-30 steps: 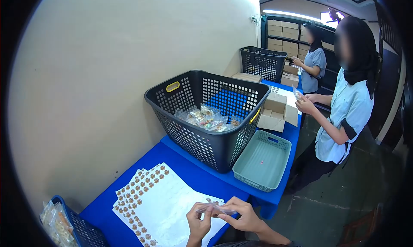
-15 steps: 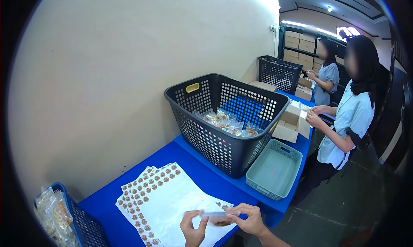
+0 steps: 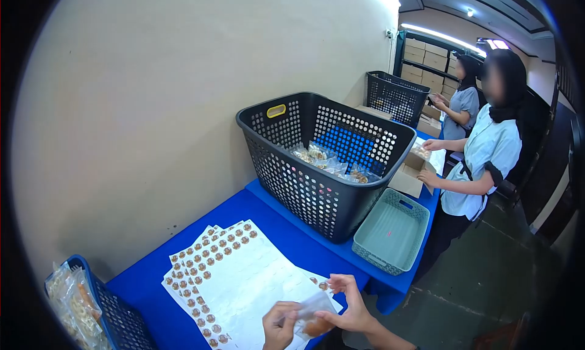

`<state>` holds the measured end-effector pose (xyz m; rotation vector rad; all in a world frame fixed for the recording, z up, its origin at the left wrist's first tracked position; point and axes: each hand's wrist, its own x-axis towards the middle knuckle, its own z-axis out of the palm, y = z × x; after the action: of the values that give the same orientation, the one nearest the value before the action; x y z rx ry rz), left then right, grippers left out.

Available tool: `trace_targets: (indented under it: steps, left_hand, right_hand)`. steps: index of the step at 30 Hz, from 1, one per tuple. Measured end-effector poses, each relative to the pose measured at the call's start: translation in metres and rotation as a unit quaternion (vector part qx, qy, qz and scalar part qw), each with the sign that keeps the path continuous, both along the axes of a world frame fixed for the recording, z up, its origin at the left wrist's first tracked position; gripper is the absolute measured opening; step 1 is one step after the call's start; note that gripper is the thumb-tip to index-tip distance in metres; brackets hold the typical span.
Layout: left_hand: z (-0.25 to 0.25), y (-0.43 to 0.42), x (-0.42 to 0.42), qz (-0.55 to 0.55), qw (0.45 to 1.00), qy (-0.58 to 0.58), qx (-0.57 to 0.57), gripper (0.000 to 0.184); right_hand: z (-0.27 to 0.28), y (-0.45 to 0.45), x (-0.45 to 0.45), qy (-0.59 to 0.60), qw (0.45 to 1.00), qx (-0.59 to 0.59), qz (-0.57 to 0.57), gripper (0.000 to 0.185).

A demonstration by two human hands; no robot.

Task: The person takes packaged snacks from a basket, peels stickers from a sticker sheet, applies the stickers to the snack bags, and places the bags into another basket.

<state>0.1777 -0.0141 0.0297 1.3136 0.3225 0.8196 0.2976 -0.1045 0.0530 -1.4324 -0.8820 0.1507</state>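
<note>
Low over the sticker sheets, a small clear plastic bag point(image 3: 315, 319) with a brown piece of food inside is tilted between my hands. My left hand point(image 3: 279, 327) is closed, pinching the bag's left side between thumb and fingers. On the right side, my right hand point(image 3: 353, 313) has its thumb across the front of the bag. Its upper fingers are raised away from the thumb, and any fingers behind the bag are hidden. White sheets point(image 3: 250, 280) with rows of round brown stickers along their edges are stacked on the blue table, partly covered by my hands.
A large dark perforated basket point(image 3: 292, 185) holds several filled bags. Beside it stands a grey-green tray point(image 3: 390, 228). A blue basket point(image 3: 113, 307) with bagged snacks is at left. Two people work beyond, near a cardboard box point(image 3: 407, 180) and another dark basket point(image 3: 396, 97).
The bag has turned from nearly edge-on to face me more. My right hand's fingers have lifted from their pinch. The nearer person's hands have moved apart, one toward the cardboard box.
</note>
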Motion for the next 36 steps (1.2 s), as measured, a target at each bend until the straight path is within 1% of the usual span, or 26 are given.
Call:
trace_targets:
  steps: [1,2,3,5,6,7,8,10,11,12,14,15,16,18,19,21,22,24,25,28,29,30,32,33,35,36]
  left_hand:
    - [-0.004,0.0,0.0,-0.024,0.998,-0.009,0.048,0.017]
    - [-0.006,-0.004,0.0,-0.025,0.999,0.012,0.019,0.008]
    - [-0.01,-0.005,0.0,-0.022,1.0,0.019,0.002,0.006]
    - [-0.013,-0.004,0.002,-0.021,0.999,0.024,-0.02,0.006]
    - [-0.01,-0.002,0.003,0.0,0.999,0.031,0.024,0.007]
    - [-0.009,-0.001,0.003,0.022,0.997,0.039,0.067,0.009]
    - [-0.016,0.002,0.002,0.021,0.997,0.038,0.06,0.009]
    - [-0.027,0.01,0.0,-0.036,0.988,0.07,0.13,0.024]
    - [-0.025,0.005,0.008,0.015,0.997,-0.022,0.078,0.013]
    - [-0.016,0.003,0.011,0.022,0.997,-0.02,0.077,0.013]
    - [-0.001,-0.001,0.009,-0.031,0.996,0.072,-0.041,0.022]
    - [-0.004,0.002,0.008,-0.069,0.989,0.128,0.018,0.026]
    - [-0.007,0.001,0.01,-0.059,0.989,0.133,0.018,0.026]
    - [-0.016,-0.004,0.018,-0.053,0.982,0.178,0.025,0.028]
    - [-0.023,-0.007,0.023,-0.032,0.987,0.158,-0.027,0.029]
    - [-0.026,-0.009,0.034,0.003,0.989,0.142,-0.035,0.028]
    - [-0.022,-0.011,0.039,0.027,0.991,0.125,-0.039,0.027]
    - [-0.014,-0.015,0.049,0.034,0.987,0.141,-0.063,0.026]
    - [-0.014,-0.016,0.055,0.032,0.988,0.147,-0.041,0.024]
    - [-0.003,-0.018,0.074,0.025,0.984,0.178,0.002,0.021]
    - [0.0,-0.019,0.081,0.018,0.981,0.194,0.018,0.02]
    - [-0.002,-0.022,0.088,0.02,0.98,0.198,0.02,0.02]
    - [-0.009,-0.028,0.101,-0.008,0.982,0.188,0.002,0.035]
    - [-0.01,-0.032,0.11,-0.006,0.982,0.191,0.005,0.035]
    - [-0.01,-0.04,0.131,0.187,0.961,0.11,0.172,0.055]
    - [-0.007,-0.04,0.13,0.14,0.953,0.124,0.237,0.065]
  right_hand:
    - [-0.001,-0.001,0.001,-0.002,1.0,-0.001,-0.004,0.029]
    - [-0.003,-0.005,0.004,0.025,0.994,-0.058,0.092,0.025]
    - [-0.005,-0.006,0.005,0.052,0.974,-0.116,0.188,0.022]
    - [-0.01,-0.006,0.003,0.003,0.979,-0.121,0.165,0.018]
    - [-0.012,-0.006,0.001,-0.045,0.981,-0.122,0.147,0.015]
    - [-0.002,-0.005,-0.004,-0.014,0.985,-0.107,0.134,0.01]
    - [-0.002,-0.007,-0.003,-0.013,0.984,-0.114,0.133,0.01]
    - [-0.003,-0.01,-0.001,-0.009,0.984,-0.125,0.129,0.01]
    - [-0.003,-0.01,0.0,-0.003,0.984,-0.117,0.133,0.008]
    - [-0.004,-0.009,0.001,-0.001,0.983,-0.117,0.141,0.008]
    - [-0.01,-0.005,0.006,0.15,0.982,-0.024,0.109,0.007]
    - [-0.014,-0.002,0.012,0.176,0.979,0.027,0.101,0.006]
    - [-0.017,0.002,0.019,0.214,0.968,0.066,0.113,0.006]
    - [-0.023,0.007,0.032,0.232,0.965,0.05,0.115,0.012]
    - [-0.02,0.008,0.035,0.235,0.963,0.048,0.125,0.012]
    - [-0.012,0.007,0.042,0.228,0.953,-0.073,0.187,0.02]
    - [-0.018,0.006,0.05,0.232,0.95,-0.075,0.197,0.02]
    - [-0.03,0.002,0.069,0.156,0.937,-0.142,0.277,0.024]
    - [-0.024,-0.001,0.079,0.108,0.941,-0.169,0.272,0.02]
    - [-0.025,-0.004,0.099,0.17,0.933,-0.13,0.289,0.016]
    - [-0.018,-0.006,0.105,0.125,0.943,-0.112,0.286,0.014]
    - [-0.019,-0.008,0.112,0.129,0.942,-0.109,0.289,0.014]
    - [-0.023,-0.011,0.127,0.099,0.954,-0.103,0.265,0.012]
    - [-0.024,-0.013,0.135,0.102,0.953,-0.098,0.267,0.012]
    - [-0.022,-0.019,0.154,0.066,0.977,-0.074,0.188,0.01]
    - [-0.019,-0.021,0.16,0.066,0.977,-0.07,0.189,0.01]
